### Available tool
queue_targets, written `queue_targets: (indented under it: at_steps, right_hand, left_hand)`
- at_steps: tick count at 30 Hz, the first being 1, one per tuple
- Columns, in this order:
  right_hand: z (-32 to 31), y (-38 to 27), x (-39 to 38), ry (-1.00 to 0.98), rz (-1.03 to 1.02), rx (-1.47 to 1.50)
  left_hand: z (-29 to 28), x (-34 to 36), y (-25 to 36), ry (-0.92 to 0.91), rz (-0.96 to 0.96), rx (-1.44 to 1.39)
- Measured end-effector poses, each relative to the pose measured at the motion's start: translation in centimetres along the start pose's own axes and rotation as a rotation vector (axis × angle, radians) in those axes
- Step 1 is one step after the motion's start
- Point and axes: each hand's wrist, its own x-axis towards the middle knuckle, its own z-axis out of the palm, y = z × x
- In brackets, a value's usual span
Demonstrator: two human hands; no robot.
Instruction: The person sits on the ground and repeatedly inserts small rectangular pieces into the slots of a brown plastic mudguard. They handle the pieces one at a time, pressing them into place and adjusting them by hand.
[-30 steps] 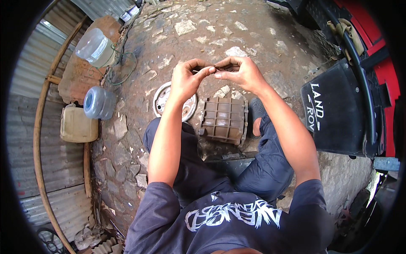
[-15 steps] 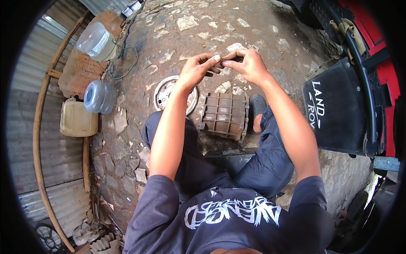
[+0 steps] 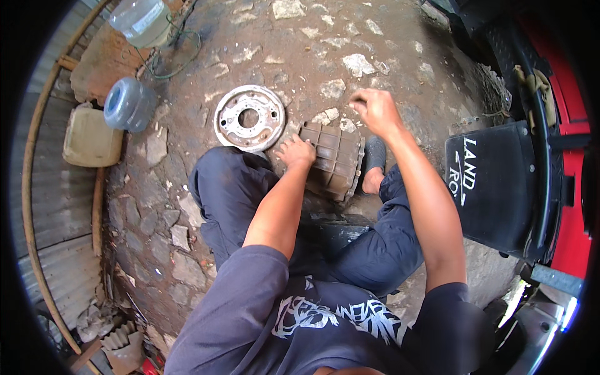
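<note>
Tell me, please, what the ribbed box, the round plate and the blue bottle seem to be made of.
Ribbed box: probably cast metal, dull brown; its raised grid suggests casting.
Round plate: likely metal, with a worn, pale finish and brownish marks.
Blue bottle: apparently plastic, smooth and shiny; its wall looks translucent.

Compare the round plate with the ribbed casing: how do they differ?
The plate is round, flat and pale, while the casing is boxy, bulky and brown. The plate has a central hole; the casing's upward side shows a raised grid of ribs. Both rest on the ground.
</note>
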Motion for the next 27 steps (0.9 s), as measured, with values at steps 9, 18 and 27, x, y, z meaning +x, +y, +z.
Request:
queue_targets:
  at_steps: [9,18,27]
  right_hand:
    - [13.8,4.7,-5.2,-0.227,0.205,0.042]
    - [17.6,4.8,-4.7,-0.281,0.140,0.126]
    - [19.3,5.3,-3.5,-0.181,0.173,-0.031]
  left_hand:
    - [0.4,1.3,-1.4,0.058,-0.086,-0.176]
    - [-1.3,1.9,-1.0,-0.110,-0.220,-0.196]
    - [1.9,3.8,-3.5,-0.156,-0.054,-0.345]
